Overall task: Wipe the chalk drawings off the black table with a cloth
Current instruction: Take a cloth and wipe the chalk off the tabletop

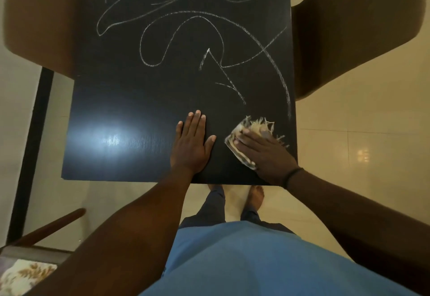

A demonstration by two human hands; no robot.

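Cloth sits on the black table, near-right corner, close to the near edge and right edge. Pale, folded, frayed fringe sticking out on its far side. Right hand lies flat on top of it, fingers straight and close together, pressing it to the surface, not curled round it. Dark band on the right wrist.

Left hand is palm-down on bare tabletop just left of the cloth, not touching it. Fingers straight, slightly spread, thumb out to the side, holding nothing.

Chalk drawings cover the middle and far part of the table: loops, long scribbled lines, an arrow-like mark pointing roughly toward the cloth. One chalk arc runs down the right side and ends just beyond the fringe. Near-left part of the top shows no chalk, only a bright light glare.

Brown chairs flank the table: one at left, one at right. Pale tiled floor around. Person stands at the near edge, blue shirt, dark trousers, bare feet partly under the table edge. Bottom-left: a wooden rail and a floral-patterned cushion.
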